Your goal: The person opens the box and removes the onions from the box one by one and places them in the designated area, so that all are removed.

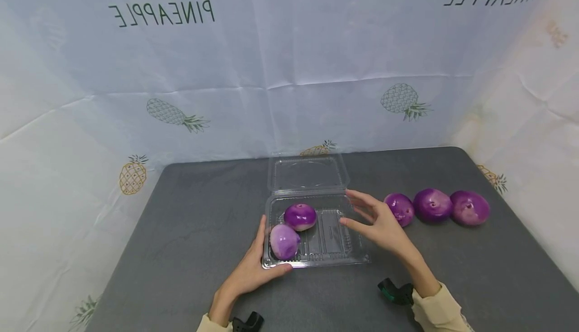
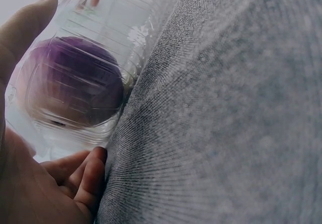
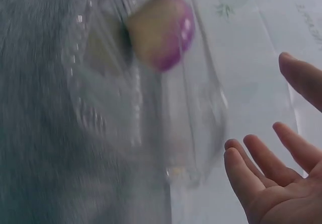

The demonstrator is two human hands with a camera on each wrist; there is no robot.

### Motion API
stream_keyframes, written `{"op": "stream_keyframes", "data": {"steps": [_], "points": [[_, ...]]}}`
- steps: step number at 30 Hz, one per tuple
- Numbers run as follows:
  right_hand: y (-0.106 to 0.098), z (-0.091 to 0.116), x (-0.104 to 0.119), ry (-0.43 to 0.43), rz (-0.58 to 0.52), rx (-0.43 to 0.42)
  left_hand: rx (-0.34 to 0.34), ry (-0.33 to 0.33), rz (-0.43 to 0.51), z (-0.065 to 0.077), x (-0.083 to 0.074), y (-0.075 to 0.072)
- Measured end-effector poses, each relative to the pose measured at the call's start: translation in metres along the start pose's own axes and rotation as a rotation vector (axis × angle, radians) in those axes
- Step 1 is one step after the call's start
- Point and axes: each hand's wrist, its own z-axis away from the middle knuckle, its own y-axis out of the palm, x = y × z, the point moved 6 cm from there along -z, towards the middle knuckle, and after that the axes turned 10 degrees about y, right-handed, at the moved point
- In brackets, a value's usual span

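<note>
A clear plastic clamshell container (image 1: 332, 262) lies on the table with its lid (image 1: 307, 174) folded back. Inside, on the left, two glossy purple onions sit together: a dark one (image 1: 300, 215) behind and a paler one (image 1: 284, 242) in front. My left hand (image 1: 250, 266) holds the container's near left corner, thumb along the front edge and a finger up the left side. In the left wrist view an onion (image 2: 75, 83) shows through the clear wall. Over the container's right edge hangs my right hand (image 1: 377, 221), fingers spread and holding nothing.
Three more purple onions, one nearest the hand (image 1: 400, 210), one in the middle (image 1: 432, 205) and one outermost (image 1: 470, 208), stand in a row on the right of the grey table (image 1: 203, 221). A pineapple-print cloth (image 1: 289, 61) hangs behind the table.
</note>
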Motion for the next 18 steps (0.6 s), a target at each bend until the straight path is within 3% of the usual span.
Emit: {"op": "stream_keyframes", "data": {"steps": [10, 18], "points": [[0.037, -0.012, 0.004, 0.036, -0.071, 0.047, 0.003, 0.009, 0.011, -0.001, 0.0, 0.0], [0.056, -0.018, 0.001, 0.117, -0.146, 0.054, 0.004, 0.011, 0.03, 0.0, 0.002, 0.0]]}}
